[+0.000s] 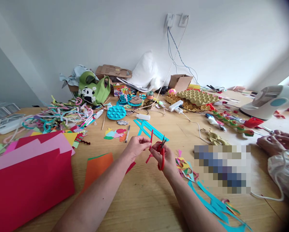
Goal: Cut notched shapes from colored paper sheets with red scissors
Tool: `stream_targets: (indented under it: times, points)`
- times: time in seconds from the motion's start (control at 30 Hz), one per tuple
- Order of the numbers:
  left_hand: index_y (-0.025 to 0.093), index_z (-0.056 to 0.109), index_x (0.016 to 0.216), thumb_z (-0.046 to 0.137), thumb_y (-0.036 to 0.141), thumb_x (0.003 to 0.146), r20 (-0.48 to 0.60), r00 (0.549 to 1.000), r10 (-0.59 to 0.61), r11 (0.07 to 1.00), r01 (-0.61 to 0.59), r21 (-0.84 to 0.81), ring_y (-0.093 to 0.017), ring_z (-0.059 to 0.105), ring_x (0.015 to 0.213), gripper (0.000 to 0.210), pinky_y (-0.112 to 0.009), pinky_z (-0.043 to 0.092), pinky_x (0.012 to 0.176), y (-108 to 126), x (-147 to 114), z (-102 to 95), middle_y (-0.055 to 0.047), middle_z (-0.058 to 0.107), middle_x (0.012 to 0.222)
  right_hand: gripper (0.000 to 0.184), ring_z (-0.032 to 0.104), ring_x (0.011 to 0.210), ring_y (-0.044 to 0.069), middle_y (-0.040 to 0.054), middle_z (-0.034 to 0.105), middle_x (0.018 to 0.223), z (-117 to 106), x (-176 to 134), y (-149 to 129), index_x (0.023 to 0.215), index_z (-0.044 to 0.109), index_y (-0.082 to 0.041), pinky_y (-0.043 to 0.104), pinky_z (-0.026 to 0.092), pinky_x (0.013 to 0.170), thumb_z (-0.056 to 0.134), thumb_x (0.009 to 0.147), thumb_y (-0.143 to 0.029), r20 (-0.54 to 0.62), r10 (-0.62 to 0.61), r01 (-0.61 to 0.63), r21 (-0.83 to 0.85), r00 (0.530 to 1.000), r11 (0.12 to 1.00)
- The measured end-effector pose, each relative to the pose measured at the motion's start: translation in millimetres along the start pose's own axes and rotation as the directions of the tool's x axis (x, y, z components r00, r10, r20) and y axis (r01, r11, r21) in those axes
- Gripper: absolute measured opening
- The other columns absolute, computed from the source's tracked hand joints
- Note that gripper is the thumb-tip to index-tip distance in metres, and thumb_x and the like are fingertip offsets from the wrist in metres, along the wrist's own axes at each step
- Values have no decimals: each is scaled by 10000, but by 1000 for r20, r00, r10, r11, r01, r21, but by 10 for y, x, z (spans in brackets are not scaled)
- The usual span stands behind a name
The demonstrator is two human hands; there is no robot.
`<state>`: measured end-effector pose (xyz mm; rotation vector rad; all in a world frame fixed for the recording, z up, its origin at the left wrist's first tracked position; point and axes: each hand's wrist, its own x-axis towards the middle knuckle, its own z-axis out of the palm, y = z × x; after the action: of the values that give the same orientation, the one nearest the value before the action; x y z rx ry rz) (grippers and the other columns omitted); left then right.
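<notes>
Wooden surface (144,199) spans the view, crowded with craft stock; large red and pink paper sheets (31,161) lie flat at the left, within reach. At centre, above the surface, the left hand (135,146) pinches a narrow red paper strip (151,137) upright, presenting it to the blades. The right hand (167,158) has its grip closed through the handles of the red scissors (161,154), blades parted at the strip. Another person's hands (277,140) work at the right edge.
</notes>
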<state>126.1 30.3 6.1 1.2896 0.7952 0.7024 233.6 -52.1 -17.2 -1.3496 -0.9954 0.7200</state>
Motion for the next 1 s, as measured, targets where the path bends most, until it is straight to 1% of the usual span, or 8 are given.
stream_targets:
  times: [0.13, 0.27, 0.33, 0.4, 0.47, 0.57, 0.8, 1.0]
  points:
    - [131, 655, 640, 670, 161, 595, 6, 999, 49, 999, -49, 7, -94, 509, 554, 56, -232, 405, 566, -1, 6, -2, -5, 607, 583, 325, 457, 558, 125, -15, 507, 623, -7, -3, -13, 683, 527, -183, 236, 359, 527, 697, 662, -459, -6, -7, 7, -53, 1000, 999]
    - [129, 653, 666, 692, 193, 592, -39, 999, 19, 991, -24, -130, -102, 543, 569, 106, -251, 453, 605, 16, 17, -37, -10, 613, 597, 376, 541, 639, 169, 45, 608, 692, -15, -27, -37, 743, 579, -173, 265, 423, 603, 597, 734, -549, -35, 24, -26, -58, 999, 998]
    - [124, 650, 684, 706, 202, 588, -58, 998, -10, 975, -3, -223, -105, 560, 571, 136, -270, 474, 630, 36, 20, -62, -14, 616, 605, 447, 560, 622, 169, 73, 637, 705, -4, -50, -47, 733, 586, -163, 275, 439, 600, 497, 785, -598, 5, 50, -50, -17, 999, 999]
    - [116, 646, 698, 715, 198, 584, -57, 998, -31, 951, 12, -308, -107, 572, 565, 156, -280, 484, 638, 56, 23, -83, -19, 621, 613, 501, 555, 553, 153, 77, 638, 660, 20, -76, -52, 699, 583, -155, 271, 432, 550, 441, 803, -623, 84, 84, -85, 10, 993, 996]
    - [112, 643, 705, 726, 184, 576, -58, 997, -45, 926, 20, -377, -108, 580, 558, 170, -280, 489, 633, 69, 27, -98, -23, 626, 615, 510, 551, 504, 140, 66, 630, 607, 51, -99, -50, 677, 582, -150, 259, 422, 507, 454, 795, -629, 152, 134, -137, 7, 979, 991]
    - [110, 643, 702, 738, 173, 569, -70, 996, -58, 899, 22, -437, -110, 588, 551, 175, -278, 494, 622, 75, 33, -103, -25, 631, 609, 515, 558, 473, 132, 52, 621, 559, 89, -122, -34, 658, 580, -147, 238, 413, 467, 479, 771, -639, 188, 197, -198, -14, 962, 980]
    - [99, 641, 678, 715, 164, 590, -84, 994, -74, 893, 28, -450, -128, 607, 530, 132, -305, 516, 624, 72, 18, -78, -36, 641, 596, 499, 557, 437, 115, 41, 621, 537, 103, -130, -5, 635, 572, -144, 214, 417, 436, 489, 773, -616, 240, 234, -223, -73, 942, 972]
    - [94, 634, 666, 678, 133, 617, -117, 987, -108, 899, 47, -436, -130, 614, 518, 76, -302, 530, 612, 92, 2, -67, -40, 651, 594, 481, 527, 408, 105, 19, 588, 501, 123, -138, -47, 603, 558, -146, 203, 394, 404, 551, 728, -611, 216, 278, -260, -109, 936, 959]
